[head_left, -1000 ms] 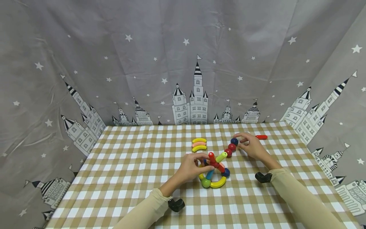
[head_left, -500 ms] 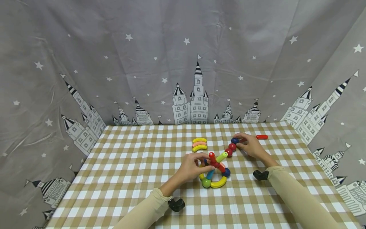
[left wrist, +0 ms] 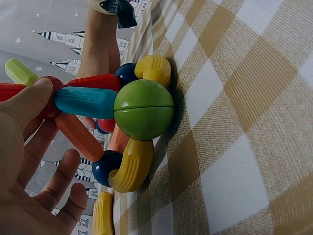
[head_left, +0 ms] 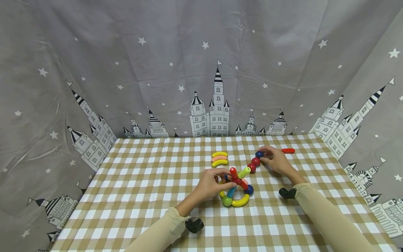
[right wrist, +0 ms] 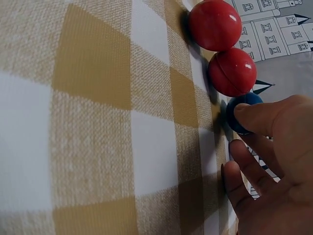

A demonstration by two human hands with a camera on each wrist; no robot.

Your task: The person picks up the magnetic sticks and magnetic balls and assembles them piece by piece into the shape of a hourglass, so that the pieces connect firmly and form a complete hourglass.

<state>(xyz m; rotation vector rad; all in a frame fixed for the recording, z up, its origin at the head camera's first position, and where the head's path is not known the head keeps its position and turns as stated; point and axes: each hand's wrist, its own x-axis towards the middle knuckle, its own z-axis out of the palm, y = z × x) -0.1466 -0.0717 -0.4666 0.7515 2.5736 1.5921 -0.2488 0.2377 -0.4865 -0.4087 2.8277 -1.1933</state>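
My left hand (head_left: 210, 184) pinches the red ball (left wrist: 49, 98) at the top of a structure of sticks and balls. From that ball a red stick (head_left: 233, 173) and a lime stick (head_left: 244, 172) point upward. Below it, a blue stick (left wrist: 85, 101) runs to a green ball (left wrist: 144, 109), and other sticks reach dark blue balls (head_left: 248, 189). Curved yellow pieces (head_left: 240, 201) link the balls at the base on the cloth. My right hand (head_left: 277, 161) pinches a dark blue ball (right wrist: 242, 112) between thumb and fingers, at the end of a row with two red balls (right wrist: 232, 72).
Behind the structure lie two yellow curved pieces (head_left: 219, 162) with a pink curved piece (head_left: 219, 158) between them. A red stick (head_left: 288, 151) rests beyond my right hand. A checked cloth (head_left: 141, 185) covers the table, and a grey castle-print curtain (head_left: 151, 80) hangs behind it.
My right hand and the dark blue ball have barely shifted, with the right forearm moving slightly left. The left hand keeps its hold on the structure, which stays in place.
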